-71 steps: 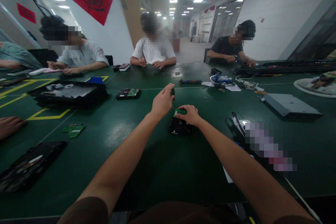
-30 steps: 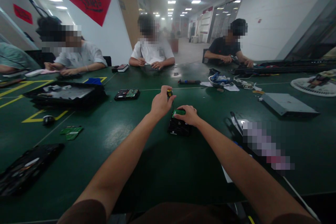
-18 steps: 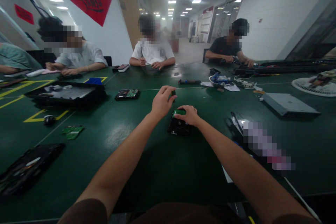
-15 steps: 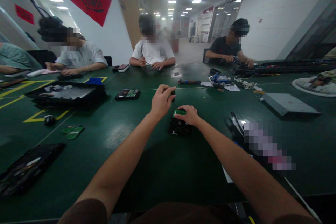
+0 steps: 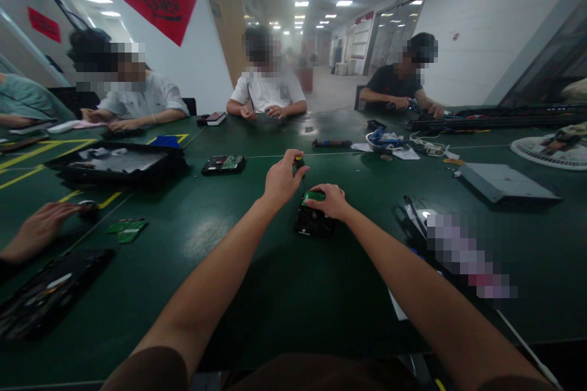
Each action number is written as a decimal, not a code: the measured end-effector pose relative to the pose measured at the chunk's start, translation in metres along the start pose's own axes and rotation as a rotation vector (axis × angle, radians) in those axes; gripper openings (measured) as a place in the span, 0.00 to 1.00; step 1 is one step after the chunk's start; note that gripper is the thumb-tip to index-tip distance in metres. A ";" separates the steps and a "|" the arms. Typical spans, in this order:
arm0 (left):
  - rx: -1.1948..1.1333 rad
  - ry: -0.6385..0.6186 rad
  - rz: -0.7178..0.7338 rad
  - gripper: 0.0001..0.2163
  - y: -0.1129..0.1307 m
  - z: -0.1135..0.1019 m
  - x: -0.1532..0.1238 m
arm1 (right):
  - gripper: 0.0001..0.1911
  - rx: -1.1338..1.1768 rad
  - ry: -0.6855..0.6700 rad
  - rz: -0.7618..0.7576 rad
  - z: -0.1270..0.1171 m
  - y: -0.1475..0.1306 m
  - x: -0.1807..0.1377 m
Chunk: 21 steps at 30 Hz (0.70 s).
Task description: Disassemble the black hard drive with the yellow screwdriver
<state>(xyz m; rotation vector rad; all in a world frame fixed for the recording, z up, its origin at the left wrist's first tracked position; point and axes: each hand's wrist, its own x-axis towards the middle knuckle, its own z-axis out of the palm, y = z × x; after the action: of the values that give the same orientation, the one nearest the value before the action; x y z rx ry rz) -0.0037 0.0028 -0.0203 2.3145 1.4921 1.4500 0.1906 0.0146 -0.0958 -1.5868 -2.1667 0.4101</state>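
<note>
A hard drive point(image 5: 313, 223) with a black casing lies on the green table in front of me. At its far end is a green circuit board point(image 5: 312, 197). My right hand point(image 5: 332, 200) grips the drive from the right side, its thumb across the board. Above the drive, my left hand point(image 5: 281, 181) is closed around the handle of a small screwdriver point(image 5: 299, 162), black with yellow at the top. The thin shaft points down at the board; its tip is too small to make out.
To the left are another hard drive point(image 5: 223, 164), a black tray point(image 5: 114, 165), loose circuit boards point(image 5: 128, 230) and a dark opened device point(image 5: 50, 290). A co-worker's hand point(image 5: 43, 229) reaches in at far left. A grey metal box point(image 5: 507, 183) stands right. Several people sit opposite.
My left fingers have shifted around the screwdriver handle, showing its yellow top. A co-worker's hand has come in from the left to a small dark object. My right hand stays on the drive.
</note>
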 end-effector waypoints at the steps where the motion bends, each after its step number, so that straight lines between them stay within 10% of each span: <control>1: 0.000 -0.006 0.003 0.17 0.000 0.000 0.000 | 0.29 -0.002 0.000 0.003 0.000 0.000 0.000; 21: 0.072 0.015 0.084 0.19 -0.001 -0.002 0.001 | 0.29 -0.015 -0.005 0.001 0.000 -0.001 0.001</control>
<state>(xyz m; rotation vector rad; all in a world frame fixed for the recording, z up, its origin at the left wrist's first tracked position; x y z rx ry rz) -0.0059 0.0035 -0.0189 2.4416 1.4926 1.4595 0.1893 0.0153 -0.0946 -1.5964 -2.1778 0.3994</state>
